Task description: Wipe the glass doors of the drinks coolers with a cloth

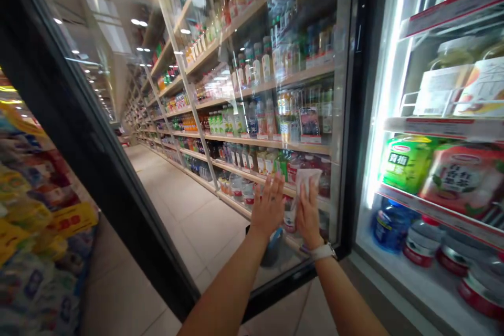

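A glass cooler door point(220, 210) with a black frame stands swung out in front of me, its pane reaching down to the lower bar. My left hand point(269, 209) lies against the pane with its fingers stretched and nothing in it. Close beside it on the right, my right hand point(308, 215) presses a folded white cloth point(312, 174) to the glass. Part of the cloth shows above and beside the fingers; the rest is hidden under the hand. A white band or watch point(323, 252) circles my right wrist.
On the right stands the lit cooler, with large bottles point(421, 241) and jugs point(460, 176) on wire shelves. Shelves of drinks point(236, 121) show in the glass. Bagged goods with a yellow price sign point(74, 219) are at the left. A dark bucket-like object point(271, 253) shows low in the pane.
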### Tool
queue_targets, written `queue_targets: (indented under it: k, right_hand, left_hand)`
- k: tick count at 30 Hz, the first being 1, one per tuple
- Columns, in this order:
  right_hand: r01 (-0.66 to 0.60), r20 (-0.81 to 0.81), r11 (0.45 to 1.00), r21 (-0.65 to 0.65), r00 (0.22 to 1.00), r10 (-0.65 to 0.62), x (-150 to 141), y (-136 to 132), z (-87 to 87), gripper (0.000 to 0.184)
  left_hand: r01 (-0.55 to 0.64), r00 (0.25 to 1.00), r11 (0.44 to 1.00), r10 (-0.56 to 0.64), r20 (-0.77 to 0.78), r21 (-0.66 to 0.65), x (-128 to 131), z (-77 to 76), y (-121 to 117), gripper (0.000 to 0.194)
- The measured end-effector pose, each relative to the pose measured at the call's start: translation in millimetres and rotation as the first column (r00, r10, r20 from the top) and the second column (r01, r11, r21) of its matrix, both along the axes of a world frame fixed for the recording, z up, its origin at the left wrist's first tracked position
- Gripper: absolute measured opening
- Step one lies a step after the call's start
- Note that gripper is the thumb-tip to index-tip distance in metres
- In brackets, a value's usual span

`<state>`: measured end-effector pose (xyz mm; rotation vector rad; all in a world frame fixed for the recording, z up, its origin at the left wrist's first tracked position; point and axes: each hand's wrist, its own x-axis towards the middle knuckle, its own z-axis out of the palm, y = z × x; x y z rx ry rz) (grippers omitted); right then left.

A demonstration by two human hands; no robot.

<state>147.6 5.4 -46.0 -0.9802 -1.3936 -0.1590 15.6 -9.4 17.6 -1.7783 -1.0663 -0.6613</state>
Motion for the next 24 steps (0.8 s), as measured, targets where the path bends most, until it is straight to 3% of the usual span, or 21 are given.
queue_targets:
  k: [4,7,12,14,17,21,24]
  right_hand:
    - [0.103,-0.245,0.991,-0.080,0.962,-0.120,28.5,17.0,-12.1,0.055]
    - [0.091,-0.314,0.993,-0.082,0.943,-0.112,19.0,16.2,-13.4,0.058]
    - [-0.026,-0.149,1.000,-0.010,0.989,0.024,-29.3,-2.1,-4.8,0.056]
    - [-0.066,-0.054,0.997,0.028,0.996,0.068,-34.5,-4.0,-3.7,0.054]
    - [-0.019,-0.023,0.998,0.062,1.000,0.021,-14.5,3.7,-7.4,0.054]
    - [0.165,-0.265,0.986,-0.040,0.949,-0.170,28.9,19.9,-16.9,0.055]
    - [0.159,-0.361,0.984,-0.077,0.916,-0.176,36.3,23.7,-19.3,0.056]
  left_hand:
    - [-0.006,1.000,1.000,0.006,-0.012,0.018,4.1,-1.1,-2.5,0.062]
    - [-0.017,1.000,1.000,0.017,-0.022,0.027,3.7,-1.8,-2.7,0.061]
    - [-0.024,0.999,0.999,0.024,-0.033,0.026,0.5,-1.7,-1.1,0.061]
    - [-0.019,0.999,0.999,0.020,-0.036,0.026,0.3,-0.8,-1.2,0.060]
    - [-0.015,0.999,0.999,0.016,-0.027,0.052,1.8,0.8,-2.7,0.060]
    - [-0.018,1.000,0.996,0.020,-0.023,0.093,4.7,2.5,-4.9,0.059]
    - [-0.018,0.999,0.996,0.020,-0.025,0.089,4.7,2.7,-5.0,0.060]
